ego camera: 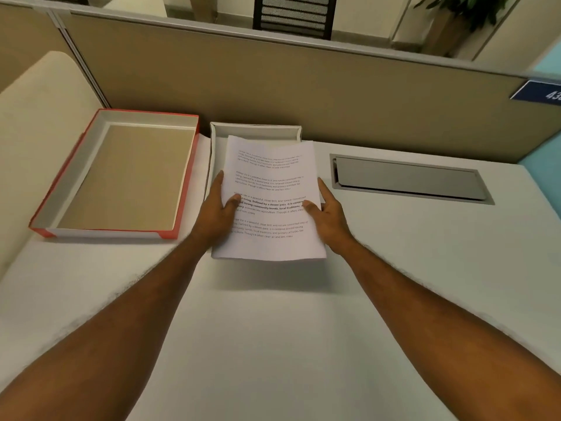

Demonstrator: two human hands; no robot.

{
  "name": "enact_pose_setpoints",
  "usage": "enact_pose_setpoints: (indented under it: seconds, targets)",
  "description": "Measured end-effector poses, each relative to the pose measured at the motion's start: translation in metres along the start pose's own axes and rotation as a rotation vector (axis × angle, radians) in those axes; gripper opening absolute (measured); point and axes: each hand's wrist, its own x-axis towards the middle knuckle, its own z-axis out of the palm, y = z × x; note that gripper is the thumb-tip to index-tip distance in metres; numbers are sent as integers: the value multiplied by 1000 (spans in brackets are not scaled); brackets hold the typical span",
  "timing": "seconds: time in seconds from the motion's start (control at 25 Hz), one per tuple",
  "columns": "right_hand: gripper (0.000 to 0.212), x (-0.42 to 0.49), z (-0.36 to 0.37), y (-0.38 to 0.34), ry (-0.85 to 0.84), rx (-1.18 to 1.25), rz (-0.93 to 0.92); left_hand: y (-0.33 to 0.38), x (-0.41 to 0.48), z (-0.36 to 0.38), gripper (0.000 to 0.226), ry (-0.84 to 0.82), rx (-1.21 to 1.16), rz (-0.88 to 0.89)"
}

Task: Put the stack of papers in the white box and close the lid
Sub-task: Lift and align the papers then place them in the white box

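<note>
You've got the stack of papers (268, 199) pinched at both side edges, left hand (217, 209) and right hand (329, 215), thumbs on top, over the white box (256, 130). Risk: near edge beyond your grip overhangs the box wall and buckles. Lid (121, 174) sits left.

Desk: a pale off-white top (394, 284), with a grey metal cable hatch (406, 179) set flush at the right.
Partition: a tan fabric panel (303, 86) is stood along the desk's far edge, capped by a grey rail.
Sign: a blue number plate (538, 91) is fixed at the right.
Beyond: a dark slatted chair back (294, 13) and a leafy plant (461, 10) are seen.
</note>
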Motion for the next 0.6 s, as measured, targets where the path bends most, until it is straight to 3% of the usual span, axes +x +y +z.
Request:
enact_pose_setpoints:
  seconds: [0.6]
  targets:
    - [56, 112, 38, 9, -89, -156, 40, -34, 97, -1, 61, -22, 107, -101]
